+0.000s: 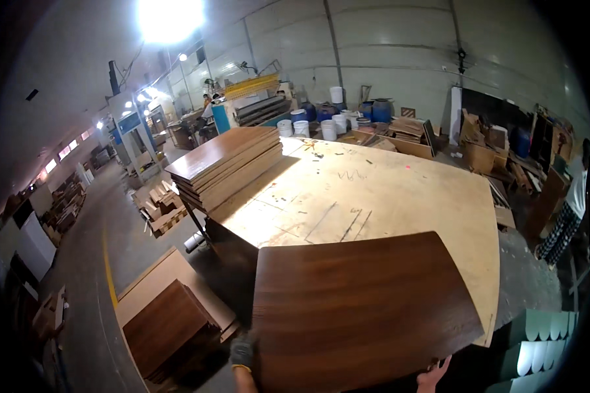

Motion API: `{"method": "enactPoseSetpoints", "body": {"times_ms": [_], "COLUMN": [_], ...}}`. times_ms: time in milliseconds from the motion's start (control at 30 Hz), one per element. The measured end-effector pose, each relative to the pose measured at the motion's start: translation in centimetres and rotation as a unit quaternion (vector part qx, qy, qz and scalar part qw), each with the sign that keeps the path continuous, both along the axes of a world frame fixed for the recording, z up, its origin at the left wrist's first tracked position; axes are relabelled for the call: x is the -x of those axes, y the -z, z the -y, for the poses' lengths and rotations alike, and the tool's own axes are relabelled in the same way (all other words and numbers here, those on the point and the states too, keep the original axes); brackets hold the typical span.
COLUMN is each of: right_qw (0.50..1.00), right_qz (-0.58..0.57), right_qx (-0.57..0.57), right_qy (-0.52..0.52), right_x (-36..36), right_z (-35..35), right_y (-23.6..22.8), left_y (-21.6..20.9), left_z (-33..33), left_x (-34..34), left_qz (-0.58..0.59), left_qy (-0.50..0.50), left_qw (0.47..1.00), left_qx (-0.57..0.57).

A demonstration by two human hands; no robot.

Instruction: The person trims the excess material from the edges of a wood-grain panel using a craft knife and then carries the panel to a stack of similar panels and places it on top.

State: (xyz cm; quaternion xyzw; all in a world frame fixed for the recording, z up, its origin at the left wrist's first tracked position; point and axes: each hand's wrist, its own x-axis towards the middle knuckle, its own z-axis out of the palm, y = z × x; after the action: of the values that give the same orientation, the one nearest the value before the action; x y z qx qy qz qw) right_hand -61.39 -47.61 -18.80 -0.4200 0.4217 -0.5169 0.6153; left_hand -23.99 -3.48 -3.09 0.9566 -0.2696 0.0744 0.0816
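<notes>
A dark brown wood-grain panel (360, 308) lies over the near part of a large pale work table (400, 190). My left hand (242, 355), in a grey glove with a yellowish cuff, grips the panel's left edge near its lower corner. At the near right edge, my right hand (434, 375) is bare and holds the panel from below, with its thumb up; some of its fingers are hidden under the board. Left of the panel, lower down, sits a stack of similar brown boards (170, 327) on a larger light board (170, 268).
Another stack of brown-topped boards (226, 160) stands at the table's far left corner. White buckets (301, 128) and blue drums (380, 110) line the back. A person (570, 203) stands at the far right beside a board. Wood offcuts (160, 206) lie on the floor at left.
</notes>
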Motion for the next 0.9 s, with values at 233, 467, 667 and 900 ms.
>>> {"method": "enactPoseSetpoints", "body": {"times_ms": [233,467,667,900], "right_qw": [0.932,0.950,0.953,0.929], "right_qz": [0.225,0.172,0.189,0.284], "right_qx": [-0.276,-0.252,-0.203,0.050], "right_qy": [-0.066,-0.059,-0.119,-0.232], "right_x": [-8.8,-17.9,-31.4,-49.8], "right_z": [-2.8,-4.5,-4.7,-8.8], "right_y": [-8.0,-12.6,-16.8,-20.8], "left_y": [-1.9,-14.1,-10.7,-9.9], "left_z": [-3.7,-0.2,-5.8,-16.6], "left_x": [-8.7,-14.9,-21.6,-27.6], "left_qz": [0.073,-0.054,0.046,-0.096], "left_qy": [-0.034,-0.181,-0.217,-0.330], "left_qw": [0.994,0.970,0.967,0.907], "left_qx": [-0.074,0.151,0.123,0.244]}}
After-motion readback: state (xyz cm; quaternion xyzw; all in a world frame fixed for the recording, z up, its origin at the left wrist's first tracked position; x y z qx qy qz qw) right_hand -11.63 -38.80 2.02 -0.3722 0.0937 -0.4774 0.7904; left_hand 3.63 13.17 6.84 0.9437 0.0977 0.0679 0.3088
